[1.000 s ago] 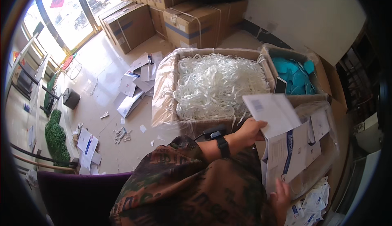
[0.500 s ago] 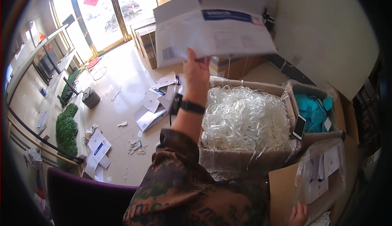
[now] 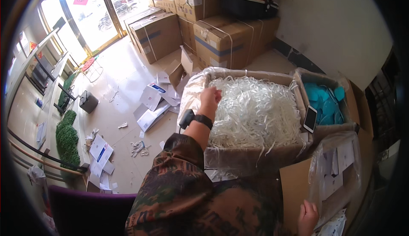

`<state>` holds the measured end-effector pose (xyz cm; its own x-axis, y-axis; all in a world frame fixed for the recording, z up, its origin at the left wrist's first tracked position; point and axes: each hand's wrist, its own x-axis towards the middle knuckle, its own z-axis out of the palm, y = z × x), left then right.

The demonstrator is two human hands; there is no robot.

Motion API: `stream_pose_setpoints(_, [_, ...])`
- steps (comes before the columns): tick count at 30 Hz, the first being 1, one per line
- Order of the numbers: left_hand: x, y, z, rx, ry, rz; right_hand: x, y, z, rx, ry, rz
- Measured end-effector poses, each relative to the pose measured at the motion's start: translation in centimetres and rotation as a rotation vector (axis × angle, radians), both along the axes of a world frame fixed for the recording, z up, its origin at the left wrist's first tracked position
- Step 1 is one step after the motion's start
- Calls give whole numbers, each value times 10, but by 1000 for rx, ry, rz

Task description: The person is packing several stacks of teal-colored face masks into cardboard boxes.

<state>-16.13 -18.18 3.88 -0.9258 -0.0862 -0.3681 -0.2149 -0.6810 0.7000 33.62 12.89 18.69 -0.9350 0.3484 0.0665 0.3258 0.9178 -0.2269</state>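
My left hand (image 3: 210, 97), with a dark band and a small black device on its wrist, is over the left rim of a lined carton (image 3: 247, 157). Its fingers are loosely curled, with nothing visible in them. White shredded strips (image 3: 255, 112) fill that carton to the top. At the lower right, my right hand (image 3: 307, 215) has its fingers bent in, and no held thing shows. Beside it, a clear plastic bag (image 3: 317, 176) lines an open carton with white printed boxes (image 3: 332, 185) inside. A phone (image 3: 310, 119) leans on the strip carton's right rim.
A carton of teal pieces (image 3: 326, 108) adjoins on the right. Opened white packaging (image 3: 149, 114) litters the floor at left, along with more flattened packaging (image 3: 101, 155). Strapped cartons (image 3: 223, 40) are stacked at the back, a black carrier (image 3: 247, 1) on top. A purple chair (image 3: 89, 210) stands lower left.
The opened white box has left my left hand, which has dropped down and back to the strip carton's rim. Cardboard now stands up in the floor pile. My right hand has shifted slightly.
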Motion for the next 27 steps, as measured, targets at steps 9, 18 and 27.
stream_pose_setpoints(9, [188,178,45,-241,292,-699,32,-9,-25,-67,133,-175])
stream_pose_setpoints(18, [297,256,61,-460,589,-1288,87,27,-40,16,180,-376])
stream_pose_setpoints(27, [315,322,53,-686,993,-1327,79,203,-66,-67,108,-364])
